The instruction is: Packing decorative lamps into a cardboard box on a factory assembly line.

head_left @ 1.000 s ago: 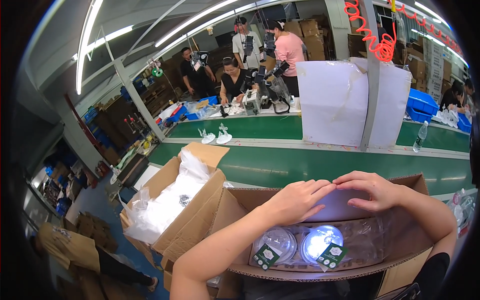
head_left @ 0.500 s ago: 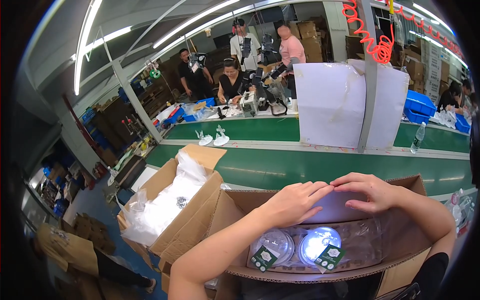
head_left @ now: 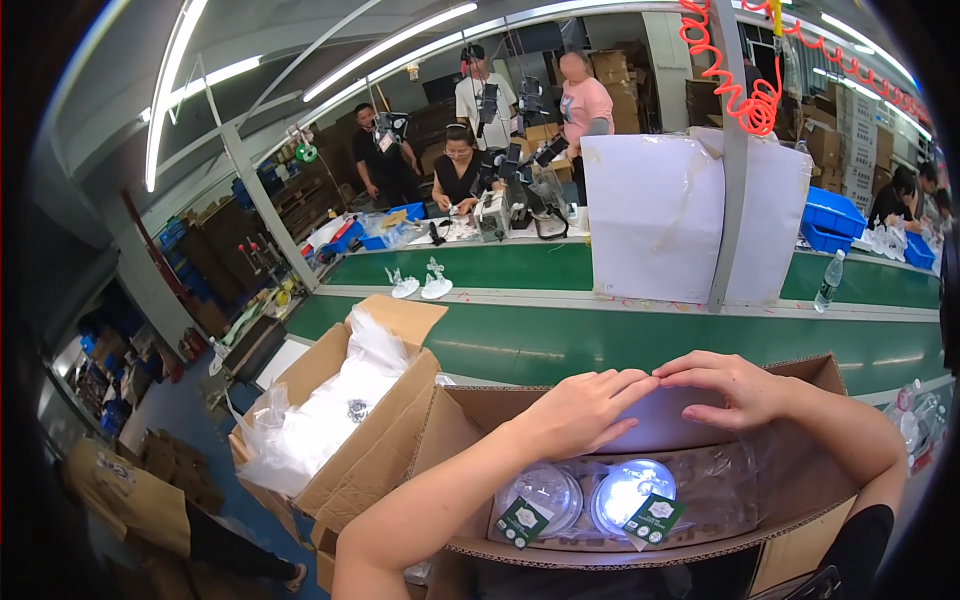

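A brown cardboard box (head_left: 470,420) sits just below me, its flaps up. My left hand (head_left: 575,410) and my right hand (head_left: 730,385) lie flat, fingertips touching, on a pale sheet (head_left: 660,425) at the far inner side of the box. Neither hand grips anything. Under them, in clear plastic wrap, lie two round clear-domed items (head_left: 625,490) with small dark green tags (head_left: 520,522).
A second open carton (head_left: 330,470) with a white plastic liner stands to the left. A green conveyor belt (head_left: 560,340) runs behind. A white board (head_left: 655,215), a clear bottle (head_left: 827,280) and blue bins (head_left: 830,215) stand beyond. Several people work at the back.
Both hands stay on the sheet at the box's far side. The view has shifted only slightly.
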The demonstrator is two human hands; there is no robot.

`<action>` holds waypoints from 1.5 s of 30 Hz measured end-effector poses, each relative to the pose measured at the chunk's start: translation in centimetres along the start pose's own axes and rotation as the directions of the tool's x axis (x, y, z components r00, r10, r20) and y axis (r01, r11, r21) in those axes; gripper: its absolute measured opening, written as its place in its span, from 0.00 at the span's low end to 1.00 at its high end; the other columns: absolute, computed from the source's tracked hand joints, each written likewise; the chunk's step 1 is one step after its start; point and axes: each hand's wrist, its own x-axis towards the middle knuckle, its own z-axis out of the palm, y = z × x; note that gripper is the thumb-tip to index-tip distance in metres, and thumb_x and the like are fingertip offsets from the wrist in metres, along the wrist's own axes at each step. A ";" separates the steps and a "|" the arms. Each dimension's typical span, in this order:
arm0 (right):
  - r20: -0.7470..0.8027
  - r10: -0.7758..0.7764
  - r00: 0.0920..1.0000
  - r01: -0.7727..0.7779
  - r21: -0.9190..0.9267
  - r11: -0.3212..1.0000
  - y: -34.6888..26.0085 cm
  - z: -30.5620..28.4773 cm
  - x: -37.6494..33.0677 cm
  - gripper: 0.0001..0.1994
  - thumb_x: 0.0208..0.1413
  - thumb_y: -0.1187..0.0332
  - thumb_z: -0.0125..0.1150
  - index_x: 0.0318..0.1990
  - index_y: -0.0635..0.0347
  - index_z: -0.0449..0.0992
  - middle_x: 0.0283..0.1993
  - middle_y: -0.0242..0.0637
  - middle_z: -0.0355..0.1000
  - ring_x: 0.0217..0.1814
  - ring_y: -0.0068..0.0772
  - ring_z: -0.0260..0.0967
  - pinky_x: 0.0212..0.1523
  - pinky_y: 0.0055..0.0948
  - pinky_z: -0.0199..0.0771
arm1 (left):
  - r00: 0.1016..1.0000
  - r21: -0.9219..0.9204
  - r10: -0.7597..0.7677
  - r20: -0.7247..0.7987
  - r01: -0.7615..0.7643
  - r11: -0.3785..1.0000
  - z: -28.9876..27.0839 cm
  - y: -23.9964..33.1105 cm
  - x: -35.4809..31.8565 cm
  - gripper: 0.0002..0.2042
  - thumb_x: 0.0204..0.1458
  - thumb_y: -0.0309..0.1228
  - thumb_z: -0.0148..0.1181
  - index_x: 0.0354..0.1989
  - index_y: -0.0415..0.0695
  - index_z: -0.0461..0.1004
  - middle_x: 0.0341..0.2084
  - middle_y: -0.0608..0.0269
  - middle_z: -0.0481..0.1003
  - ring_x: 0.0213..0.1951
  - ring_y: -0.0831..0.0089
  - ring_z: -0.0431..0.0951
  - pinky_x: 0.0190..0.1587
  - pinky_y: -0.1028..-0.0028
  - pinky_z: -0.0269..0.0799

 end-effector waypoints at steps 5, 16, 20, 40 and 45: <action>-0.005 -0.017 1.000 0.017 -0.028 0.999 0.1 0.0 0.0 0.23 0.59 0.68 0.65 0.62 0.60 0.71 0.65 0.45 0.69 0.64 0.48 0.70 0.61 0.42 0.75 | 1.000 0.000 0.007 -0.001 -0.007 1.000 0.0 0.0 0.0 0.26 0.60 0.34 0.60 0.66 0.41 0.65 0.59 0.54 0.71 0.54 0.58 0.77 0.56 0.62 0.75; 0.014 -0.014 1.000 0.015 -0.033 0.999 0.3 -0.1 0.0 0.24 0.61 0.66 0.64 0.63 0.60 0.71 0.66 0.45 0.68 0.65 0.48 0.69 0.62 0.42 0.74 | 1.000 -0.008 0.002 0.006 -0.002 1.000 -0.1 0.0 0.1 0.26 0.60 0.34 0.61 0.65 0.41 0.65 0.59 0.55 0.71 0.54 0.58 0.76 0.56 0.62 0.74; 0.006 -0.007 1.000 0.007 -0.056 0.998 0.3 -0.2 -0.2 0.24 0.61 0.66 0.64 0.64 0.59 0.70 0.66 0.44 0.68 0.66 0.48 0.69 0.63 0.42 0.74 | 1.000 -0.009 0.005 0.010 -0.005 1.000 -0.2 0.1 0.3 0.26 0.60 0.34 0.61 0.66 0.41 0.64 0.59 0.55 0.71 0.54 0.58 0.76 0.55 0.62 0.75; 0.022 -0.019 1.000 0.019 -0.020 1.000 0.1 0.1 -0.2 0.27 0.64 0.65 0.61 0.69 0.58 0.64 0.71 0.44 0.61 0.69 0.49 0.65 0.65 0.41 0.73 | 0.999 -0.006 -0.038 0.026 0.038 0.999 -0.1 0.3 0.0 0.29 0.62 0.36 0.60 0.69 0.40 0.60 0.61 0.52 0.71 0.57 0.56 0.76 0.58 0.62 0.74; 0.011 0.000 1.000 0.000 0.014 1.000 0.0 0.2 0.0 0.27 0.62 0.68 0.63 0.68 0.59 0.66 0.71 0.46 0.63 0.70 0.49 0.65 0.67 0.41 0.70 | 0.999 0.003 -0.040 0.028 0.039 0.999 -0.2 0.3 -0.2 0.29 0.62 0.36 0.60 0.69 0.39 0.60 0.62 0.52 0.70 0.57 0.56 0.75 0.57 0.62 0.74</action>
